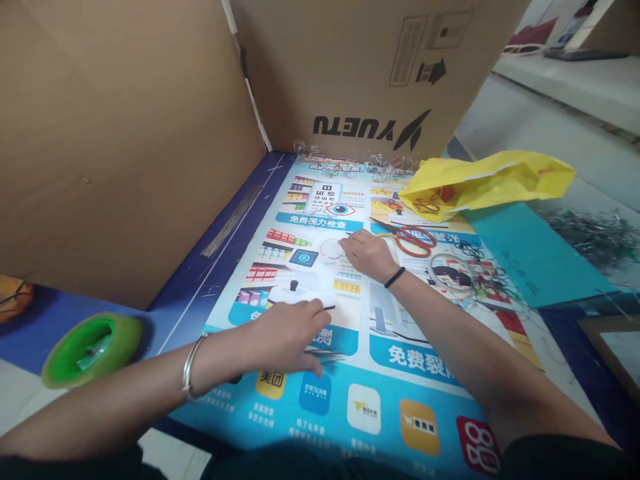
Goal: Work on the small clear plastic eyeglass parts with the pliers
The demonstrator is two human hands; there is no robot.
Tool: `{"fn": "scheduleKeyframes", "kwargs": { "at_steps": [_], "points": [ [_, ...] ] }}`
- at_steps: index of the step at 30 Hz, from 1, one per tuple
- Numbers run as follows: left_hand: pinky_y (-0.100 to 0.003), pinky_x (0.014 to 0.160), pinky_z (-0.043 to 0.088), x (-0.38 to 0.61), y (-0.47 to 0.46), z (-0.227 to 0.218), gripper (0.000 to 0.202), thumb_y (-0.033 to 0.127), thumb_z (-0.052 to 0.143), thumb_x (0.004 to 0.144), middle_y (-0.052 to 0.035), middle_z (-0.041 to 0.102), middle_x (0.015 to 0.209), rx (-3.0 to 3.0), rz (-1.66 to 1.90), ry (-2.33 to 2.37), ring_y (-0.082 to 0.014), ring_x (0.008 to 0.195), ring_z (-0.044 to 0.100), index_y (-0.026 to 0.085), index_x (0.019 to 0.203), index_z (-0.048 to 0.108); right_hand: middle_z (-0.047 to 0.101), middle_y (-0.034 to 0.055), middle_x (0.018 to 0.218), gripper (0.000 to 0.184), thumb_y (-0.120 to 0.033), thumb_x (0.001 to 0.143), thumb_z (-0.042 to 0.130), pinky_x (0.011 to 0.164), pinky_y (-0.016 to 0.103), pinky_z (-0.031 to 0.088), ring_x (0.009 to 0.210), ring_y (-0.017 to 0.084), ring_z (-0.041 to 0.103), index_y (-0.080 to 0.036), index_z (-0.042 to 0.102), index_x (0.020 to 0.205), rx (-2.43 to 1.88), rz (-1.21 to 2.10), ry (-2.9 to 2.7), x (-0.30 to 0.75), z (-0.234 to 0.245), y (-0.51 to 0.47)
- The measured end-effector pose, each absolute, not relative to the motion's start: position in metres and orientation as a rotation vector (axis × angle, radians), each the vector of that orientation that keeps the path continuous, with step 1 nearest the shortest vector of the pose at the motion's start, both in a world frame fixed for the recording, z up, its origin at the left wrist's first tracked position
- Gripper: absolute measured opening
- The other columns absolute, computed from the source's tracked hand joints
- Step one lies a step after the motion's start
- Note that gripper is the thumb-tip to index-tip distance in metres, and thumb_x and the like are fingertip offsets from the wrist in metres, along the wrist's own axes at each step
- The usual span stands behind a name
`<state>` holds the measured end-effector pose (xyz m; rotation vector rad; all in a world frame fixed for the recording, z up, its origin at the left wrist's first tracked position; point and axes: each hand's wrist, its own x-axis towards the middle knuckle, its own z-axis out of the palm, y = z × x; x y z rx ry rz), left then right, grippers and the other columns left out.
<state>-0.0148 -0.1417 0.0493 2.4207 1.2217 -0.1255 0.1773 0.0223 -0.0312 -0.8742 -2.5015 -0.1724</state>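
My left hand [287, 333], a silver bangle on its wrist, hovers low over the printed poster [345, 393]. Its thumb stands apart from the fingers, above a bundle of thin dark strands [330, 355]; no firm grip on them shows. A short dark stick [329, 308] shows by its fingertips. Farther up the poster, my right hand [367, 255] is pinched closed, with a faint thin wire loop [330, 249] at its fingertips. Beside that hand lie scissors [415, 241] with orange-red handles, blades pointing left.
Tall cardboard walls [320, 80] stand left and behind. A yellow bag [493, 177] rests on a turquoise sheet [537, 253] at the right. Tangled wires [500, 287] and a dark tangle [593, 237] lie nearby. Green tape [93, 348] lies at left, near grey rods [233, 223].
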Motion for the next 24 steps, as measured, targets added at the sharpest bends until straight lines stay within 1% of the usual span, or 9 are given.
{"fn": "scheduleKeyframes", "kwargs": {
  "at_steps": [2,4,8,12,14,16,19,21,24],
  "points": [
    [-0.028,0.063,0.04,-0.019,-0.159,0.039,0.051,0.05,0.064,0.065,-0.009,0.053,0.105,2.459,-0.168,1.261,-0.0238,0.088,0.053,0.019,0.102,0.052,0.061,0.0083,0.086,0.03,-0.021,0.088,0.035,0.073,0.028,0.035,0.086,0.018,0.048,-0.016,0.063,0.095,-0.871,-0.177,-2.488,0.178,-0.031,0.023],
    [-0.028,0.063,0.04,-0.02,-0.166,0.029,0.039,0.042,0.06,0.072,-0.0078,0.053,0.105,2.483,-0.155,1.258,-0.0229,0.09,0.053,0.019,0.102,0.051,0.061,0.0085,0.086,0.03,-0.021,0.089,0.035,0.073,0.028,0.036,0.086,0.018,0.048,-0.016,0.064,0.094,-0.872,-0.18,-2.484,0.179,-0.031,0.022],
    [-0.027,0.065,0.041,-0.019,-0.156,0.014,0.014,0.03,0.047,0.084,-0.003,0.057,0.092,2.51,-0.055,1.24,-0.0179,0.084,0.055,0.02,0.091,0.053,0.062,0.0084,0.085,0.027,-0.02,0.087,0.038,0.072,0.028,0.036,0.086,0.018,0.049,-0.017,0.064,0.094,-0.85,-0.17,-2.498,0.181,-0.028,0.02],
    [-0.027,0.066,0.041,-0.013,-0.128,0.009,0.015,0.027,0.042,0.086,-0.0027,0.058,0.087,2.602,0.034,1.24,-0.0177,0.082,0.055,0.019,0.083,0.054,0.062,0.008,0.083,0.027,-0.018,0.087,0.038,0.072,0.028,0.036,0.083,0.018,0.05,-0.017,0.064,0.092,-0.872,-0.181,-2.52,0.179,-0.012,0.014],
    [-0.028,0.065,0.041,-0.009,-0.117,0.009,0.012,0.024,0.045,0.084,-0.003,0.059,0.085,2.64,0.042,1.225,-0.0181,0.08,0.055,0.018,0.081,0.055,0.063,0.0074,0.081,0.027,-0.018,0.086,0.038,0.067,0.027,0.036,0.082,0.018,0.052,-0.017,0.064,0.086,-0.911,-0.161,-2.614,0.175,0.002,0.007],
    [-0.028,0.065,0.042,-0.006,-0.112,0.008,0.011,0.022,0.047,0.083,-0.0038,0.059,0.084,2.661,0.061,1.196,-0.0179,0.078,0.056,0.017,0.08,0.055,0.063,0.0061,0.076,0.027,-0.019,0.085,0.039,0.06,0.026,0.034,0.076,0.016,0.054,-0.018,0.064,0.076,-0.897,-0.046,-2.812,0.172,0.017,-0.004],
    [-0.029,0.067,0.043,-0.005,-0.111,0.006,0.014,0.021,0.045,0.084,-0.0055,0.06,0.086,2.651,0.133,1.176,-0.018,0.079,0.057,0.017,0.085,0.058,0.065,0.0037,0.072,0.024,-0.018,0.08,0.043,0.057,0.024,0.032,0.069,0.014,0.056,-0.019,0.065,0.07,-0.773,0.197,-3.031,0.166,0.036,-0.024],
    [-0.03,0.069,0.043,-0.007,-0.113,0.003,0.018,0.022,0.043,0.085,-0.0064,0.061,0.086,2.621,0.181,1.183,-0.0182,0.08,0.058,0.017,0.088,0.059,0.065,0.0033,0.069,0.02,-0.024,0.077,0.048,0.052,0.025,0.03,0.061,0.013,0.055,-0.02,0.066,0.068,-0.748,0.317,-3.155,0.163,0.043,-0.036],
    [-0.029,0.071,0.044,-0.011,-0.112,0.001,0.02,0.026,0.045,0.085,-0.0057,0.062,0.088,2.562,0.243,1.156,-0.018,0.083,0.059,0.019,0.093,0.061,0.064,0.0027,0.063,0.022,-0.04,0.07,0.057,0.046,0.024,0.025,0.053,0.014,0.053,-0.02,0.066,0.067,-0.724,0.506,-3.297,0.158,0.045,-0.048]
  ]
}}
